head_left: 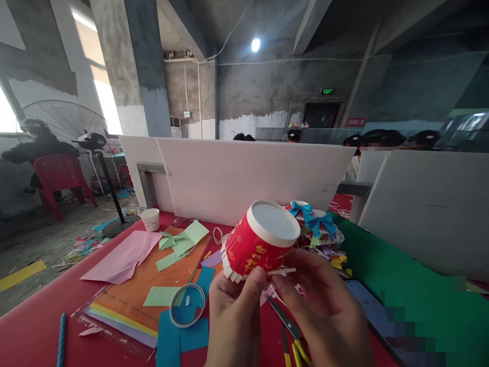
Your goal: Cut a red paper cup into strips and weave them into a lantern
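A red paper cup (252,244) with gold lettering is tilted upside down in front of me, its white base facing up. Its lower edge is cut into short strips that bend outward at the left. My left hand (235,311) is closed round the cup's lower side, thumb on the red wall. At the cup's right side, my right hand (324,311) pinches a narrow white paper strip (284,271); whether the strip joins the cup cannot be made out. Beneath the hands lie scissors (290,323) with yellow handles, partly hidden by my right hand.
Coloured paper sheets (141,278), a tape roll (187,306), a blue twisted stick (61,336) and a white cup (150,219) lie on the red table. Fringed cups with blue bows (321,224) stand behind. White boards (252,173) edge the table; a phone (370,311) lies right.
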Demonstrator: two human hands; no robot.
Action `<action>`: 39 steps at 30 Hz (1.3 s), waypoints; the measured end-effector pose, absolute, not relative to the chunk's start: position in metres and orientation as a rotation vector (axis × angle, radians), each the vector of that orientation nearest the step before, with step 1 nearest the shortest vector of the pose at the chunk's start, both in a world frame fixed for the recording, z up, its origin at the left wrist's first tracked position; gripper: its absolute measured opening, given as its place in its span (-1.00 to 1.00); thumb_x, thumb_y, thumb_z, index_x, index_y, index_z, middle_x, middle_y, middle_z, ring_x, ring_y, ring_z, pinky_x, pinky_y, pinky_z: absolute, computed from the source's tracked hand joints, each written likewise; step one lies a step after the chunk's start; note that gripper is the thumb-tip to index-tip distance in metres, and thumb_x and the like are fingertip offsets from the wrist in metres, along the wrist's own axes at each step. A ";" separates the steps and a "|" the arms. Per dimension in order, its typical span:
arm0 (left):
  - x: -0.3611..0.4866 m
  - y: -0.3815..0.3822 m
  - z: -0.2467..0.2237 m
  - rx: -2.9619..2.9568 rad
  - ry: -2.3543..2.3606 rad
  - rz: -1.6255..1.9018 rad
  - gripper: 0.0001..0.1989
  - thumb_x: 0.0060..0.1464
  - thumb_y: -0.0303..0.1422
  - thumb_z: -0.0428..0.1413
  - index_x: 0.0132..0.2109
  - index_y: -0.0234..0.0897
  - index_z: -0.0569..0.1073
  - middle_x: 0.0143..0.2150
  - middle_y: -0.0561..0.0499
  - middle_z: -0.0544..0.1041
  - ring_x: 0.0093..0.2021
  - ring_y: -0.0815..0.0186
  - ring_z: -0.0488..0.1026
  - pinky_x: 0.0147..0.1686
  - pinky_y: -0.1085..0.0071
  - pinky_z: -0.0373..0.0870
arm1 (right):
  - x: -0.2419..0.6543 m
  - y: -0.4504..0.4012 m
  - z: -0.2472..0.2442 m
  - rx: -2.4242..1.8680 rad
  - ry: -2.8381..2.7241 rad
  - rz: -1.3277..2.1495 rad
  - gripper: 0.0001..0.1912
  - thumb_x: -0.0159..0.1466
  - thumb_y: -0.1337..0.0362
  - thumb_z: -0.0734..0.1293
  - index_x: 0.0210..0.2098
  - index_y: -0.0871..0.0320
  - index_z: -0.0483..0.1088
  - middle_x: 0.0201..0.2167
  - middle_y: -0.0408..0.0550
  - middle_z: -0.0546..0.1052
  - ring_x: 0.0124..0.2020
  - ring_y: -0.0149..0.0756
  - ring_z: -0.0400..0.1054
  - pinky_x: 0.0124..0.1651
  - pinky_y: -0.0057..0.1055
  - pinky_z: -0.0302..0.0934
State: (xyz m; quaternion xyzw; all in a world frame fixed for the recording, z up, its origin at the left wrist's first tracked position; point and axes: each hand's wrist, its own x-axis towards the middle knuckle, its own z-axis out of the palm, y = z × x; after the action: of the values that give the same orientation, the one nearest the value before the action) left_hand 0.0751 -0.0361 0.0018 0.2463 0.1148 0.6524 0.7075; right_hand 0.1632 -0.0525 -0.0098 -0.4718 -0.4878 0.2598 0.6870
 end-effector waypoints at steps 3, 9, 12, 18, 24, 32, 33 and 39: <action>0.074 -0.032 0.001 0.490 0.211 1.305 -0.83 0.02 -0.47 0.23 -0.22 -0.18 0.66 -0.29 -0.07 0.68 -0.12 0.18 0.57 0.02 0.30 0.39 | 0.163 -0.043 -0.018 -0.969 -1.069 0.638 -0.45 0.03 0.08 0.47 -0.01 -0.09 0.28 0.01 -0.01 0.44 0.00 -0.02 0.36 -0.04 -0.05 0.27; 0.082 -0.025 0.000 0.609 0.195 1.192 -0.92 -0.02 -0.47 0.25 -0.38 -0.30 0.66 -0.27 -0.12 0.68 -0.12 0.11 0.56 0.02 0.26 0.38 | 0.174 -0.028 -0.015 -0.706 -1.015 0.908 -0.28 0.02 0.01 0.44 0.14 -0.12 0.19 0.09 -0.02 0.45 0.08 0.01 0.35 0.04 -0.06 0.27; 0.090 -0.021 -0.002 0.669 0.282 1.152 -0.91 -0.01 -0.44 0.24 -0.32 -0.30 0.66 -0.29 -0.13 0.68 -0.21 0.12 0.59 -0.10 0.28 0.47 | 0.197 -0.024 -0.017 -0.681 -0.982 0.876 -0.29 -0.02 -0.11 0.41 0.10 -0.14 0.24 0.14 -0.07 0.41 0.18 0.04 0.24 0.12 -0.08 0.21; 0.097 -0.017 -0.003 0.830 0.458 1.111 -0.92 -0.18 -0.47 0.36 -0.44 -0.29 0.62 -0.44 -0.03 0.69 -0.40 0.28 0.61 -0.36 0.49 0.52 | 0.243 -0.035 -0.021 -0.728 -0.870 1.022 -0.38 0.13 -0.13 0.27 0.14 -0.10 0.22 0.13 -0.03 0.42 0.15 0.09 0.28 -0.02 -0.05 0.31; 0.097 -0.013 -0.005 0.917 0.451 1.148 -0.91 -0.16 -0.54 0.33 -0.43 -0.31 0.62 -0.39 -0.04 0.70 -0.40 0.32 0.61 -0.35 0.52 0.53 | 0.247 -0.044 -0.018 -0.693 -0.722 1.285 -0.46 0.14 -0.01 0.31 0.09 -0.03 0.34 -0.15 0.00 0.59 -0.06 0.07 0.45 -0.10 -0.04 0.36; 0.094 -0.008 -0.009 1.001 0.534 1.169 -0.81 -0.33 -0.54 0.39 -0.45 -0.26 0.62 -0.38 -0.01 0.70 -0.35 0.27 0.59 -0.36 0.51 0.50 | 0.235 -0.033 -0.034 -0.526 -0.648 1.269 -0.64 0.16 0.07 0.33 -0.04 -0.12 0.46 -0.09 -0.07 0.58 -0.13 0.01 0.49 -0.11 -0.06 0.37; 0.092 -0.007 -0.010 1.030 0.539 1.149 -0.83 -0.31 -0.54 0.38 -0.46 -0.28 0.63 -0.40 -0.02 0.69 -0.39 0.30 0.57 -0.38 0.52 0.49 | 0.236 -0.033 -0.035 -0.538 -0.662 1.235 -0.63 0.16 0.08 0.33 -0.02 -0.13 0.45 -0.06 -0.07 0.57 -0.14 0.01 0.50 -0.11 -0.06 0.37; 0.083 -0.003 -0.011 1.080 0.480 1.012 -0.93 -0.24 -0.42 0.38 -0.50 -0.31 0.65 -0.55 -0.02 0.64 -0.57 0.42 0.48 -0.53 0.58 0.39 | 0.241 -0.040 -0.028 -0.666 -0.650 1.395 -0.72 0.21 0.05 0.28 -0.17 -0.06 0.53 -0.22 -0.08 0.62 -0.17 -0.03 0.50 -0.18 -0.14 0.41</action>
State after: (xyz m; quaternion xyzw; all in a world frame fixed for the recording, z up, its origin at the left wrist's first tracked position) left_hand 0.0835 -0.0032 -0.0111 0.4870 0.2166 0.4564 0.7125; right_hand 0.2412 -0.0401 -0.0277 -0.2954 -0.2884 0.6184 0.6687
